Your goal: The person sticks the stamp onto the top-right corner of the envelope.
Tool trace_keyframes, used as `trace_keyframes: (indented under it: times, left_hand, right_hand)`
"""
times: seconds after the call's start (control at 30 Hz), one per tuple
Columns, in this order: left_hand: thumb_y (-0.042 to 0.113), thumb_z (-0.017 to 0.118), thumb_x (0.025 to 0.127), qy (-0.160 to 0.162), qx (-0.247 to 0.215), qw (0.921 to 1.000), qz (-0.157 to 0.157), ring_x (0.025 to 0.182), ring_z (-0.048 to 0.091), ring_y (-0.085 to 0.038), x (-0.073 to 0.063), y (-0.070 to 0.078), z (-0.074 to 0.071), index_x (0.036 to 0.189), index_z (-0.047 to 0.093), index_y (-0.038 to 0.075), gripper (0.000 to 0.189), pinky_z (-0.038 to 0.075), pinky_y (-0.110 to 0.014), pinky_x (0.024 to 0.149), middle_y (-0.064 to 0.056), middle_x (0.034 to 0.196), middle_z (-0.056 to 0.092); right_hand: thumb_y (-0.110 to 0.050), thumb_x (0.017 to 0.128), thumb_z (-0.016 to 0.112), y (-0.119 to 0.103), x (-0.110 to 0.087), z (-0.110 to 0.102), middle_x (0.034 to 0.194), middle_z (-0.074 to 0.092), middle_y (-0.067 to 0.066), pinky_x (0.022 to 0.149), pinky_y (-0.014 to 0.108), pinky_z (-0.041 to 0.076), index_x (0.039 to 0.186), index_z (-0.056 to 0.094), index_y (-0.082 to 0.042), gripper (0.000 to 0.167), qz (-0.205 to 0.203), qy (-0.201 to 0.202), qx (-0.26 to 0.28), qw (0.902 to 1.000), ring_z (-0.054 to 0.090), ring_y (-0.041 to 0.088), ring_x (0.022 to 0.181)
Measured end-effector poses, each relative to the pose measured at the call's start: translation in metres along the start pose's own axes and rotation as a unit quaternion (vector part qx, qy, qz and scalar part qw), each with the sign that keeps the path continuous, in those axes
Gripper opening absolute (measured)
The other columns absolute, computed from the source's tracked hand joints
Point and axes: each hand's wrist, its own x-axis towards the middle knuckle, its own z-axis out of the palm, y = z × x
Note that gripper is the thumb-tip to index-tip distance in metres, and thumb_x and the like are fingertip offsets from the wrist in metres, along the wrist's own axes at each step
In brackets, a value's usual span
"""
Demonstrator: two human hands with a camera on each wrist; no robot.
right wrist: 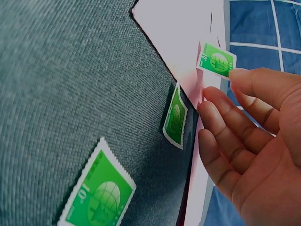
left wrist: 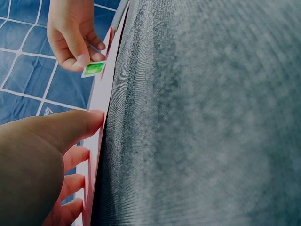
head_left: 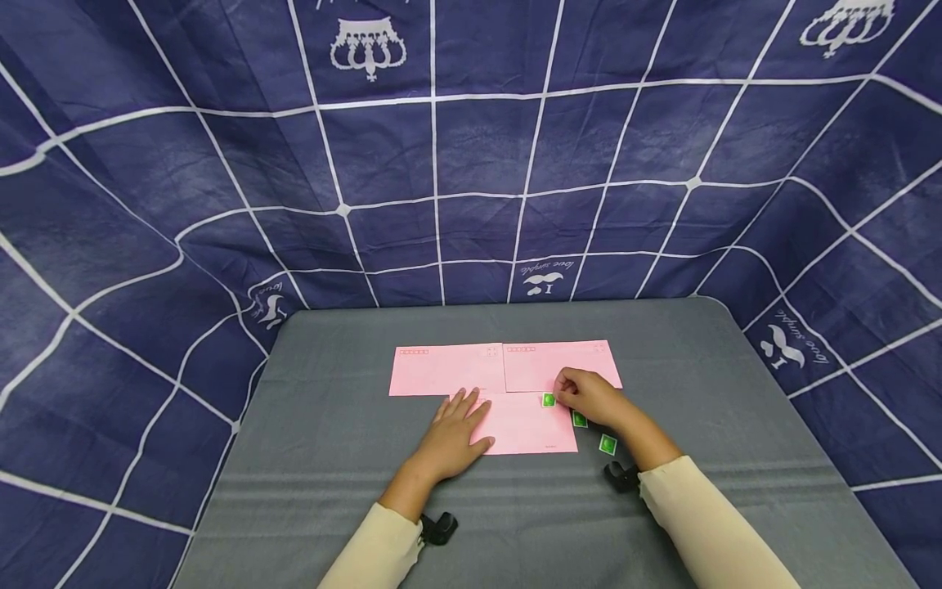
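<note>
My right hand (head_left: 591,396) pinches a green postage stamp (right wrist: 217,60) with a white toothed edge by one side, between thumb and finger. In the head view the stamp is over the upper right part of the nearest pink envelope (head_left: 518,429). Spread fingers of my left hand (head_left: 455,438) rest on that envelope's left side, with the thumb on its surface in the left wrist view. Two more green stamps lie on the grey cloth, one by the envelope's right edge (right wrist: 176,118) and another nearer to me (head_left: 607,444).
Two other pink envelopes, a left one (head_left: 445,372) and a right one (head_left: 545,364), lie side by side behind the nearest one. Grey cloth (head_left: 331,425) covers the table. A blue curtain (head_left: 471,164) with white lines hangs around its back and sides.
</note>
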Motion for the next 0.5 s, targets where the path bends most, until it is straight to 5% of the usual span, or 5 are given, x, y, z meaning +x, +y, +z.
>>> trace_keyframes:
  times: [0.5]
  left_hand:
    - [0.043, 0.06, 0.098, -0.002, 0.001, 1.0, 0.001, 0.156, 0.023, -0.038, -0.0011, -0.0011, 0.0012, 0.152, 0.047, 0.012, 0.063, 0.019, -0.059, 0.125, -0.013, 0.165, 0.032]
  right_hand:
    - [-0.006, 0.091, 0.067, -0.0021, 0.0067, 0.0054, 0.074, 0.057, -0.001, 0.062, 0.023, 0.04, 0.086, 0.063, -0.01, 0.008, 0.011, -0.004, -0.013, 0.9998, 0.05, 0.011, 0.068]
